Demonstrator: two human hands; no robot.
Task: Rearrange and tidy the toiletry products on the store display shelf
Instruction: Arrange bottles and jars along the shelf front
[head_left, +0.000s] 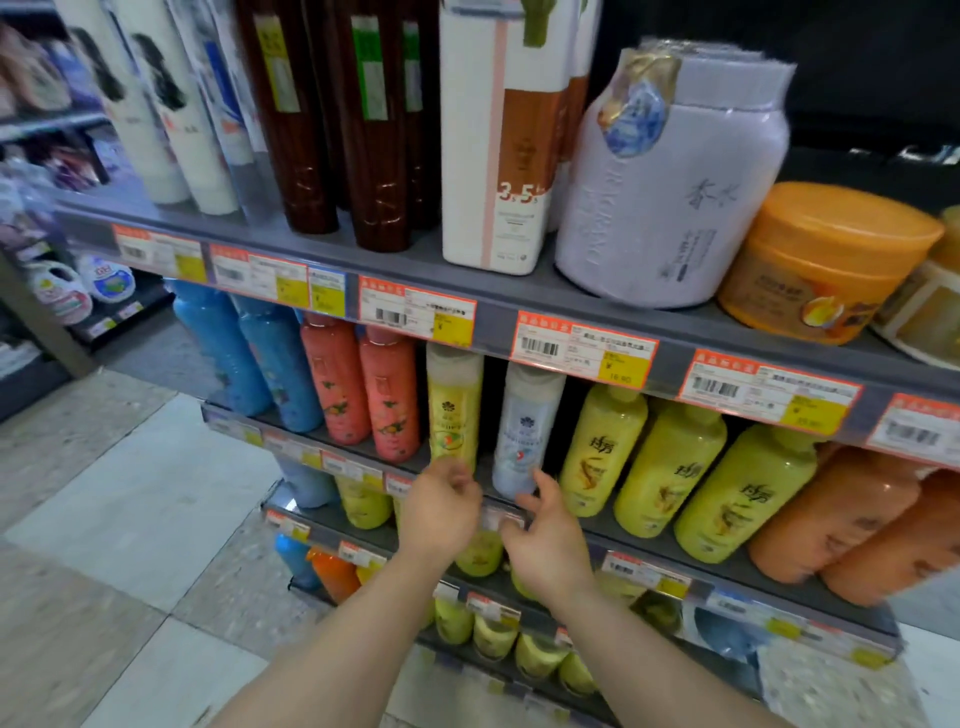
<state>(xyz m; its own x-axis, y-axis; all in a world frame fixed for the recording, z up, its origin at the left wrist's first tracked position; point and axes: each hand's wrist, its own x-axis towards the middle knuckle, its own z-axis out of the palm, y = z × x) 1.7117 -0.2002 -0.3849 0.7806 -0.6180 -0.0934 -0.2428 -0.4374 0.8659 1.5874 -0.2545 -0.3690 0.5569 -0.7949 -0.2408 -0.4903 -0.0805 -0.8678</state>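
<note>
On the middle shelf (691, 545), from the left, stand two tall blue plastic bottles (249, 358), then two coral-pink plastic bottles (363, 384), all upright and touching in a row. Next comes a slim yellow plastic bottle with a pale cap (453, 405), and after a dark gap a slim white-and-pale-blue plastic bottle (527, 426) — these two stand apart, which looks like the spot needing tidying.

The left hand (441, 514) is raised just below the base of the yellow bottle, fingers loosely curled with the tips near the label; it does not plainly grip anything. The right hand (550, 540) is just beside the foot of the white-and-blue bottle, thumb up against its lower side and fingers spread and relaxed — near or lightly touching, not wrapped round it.

Further right, three squat yellow plastic bottles (670, 467) lean in a row, then orange plastic bottles (831, 519) at the edge.

Both slim bottles are probably full, so moderately heavy, stiff-walled and smooth, likely a little slippery. Being tall and narrow, they would tip easily if pushed high up; taking each round the lower-middle of the body, thumb opposite fingers, seems the safest way to slide them together.
</note>
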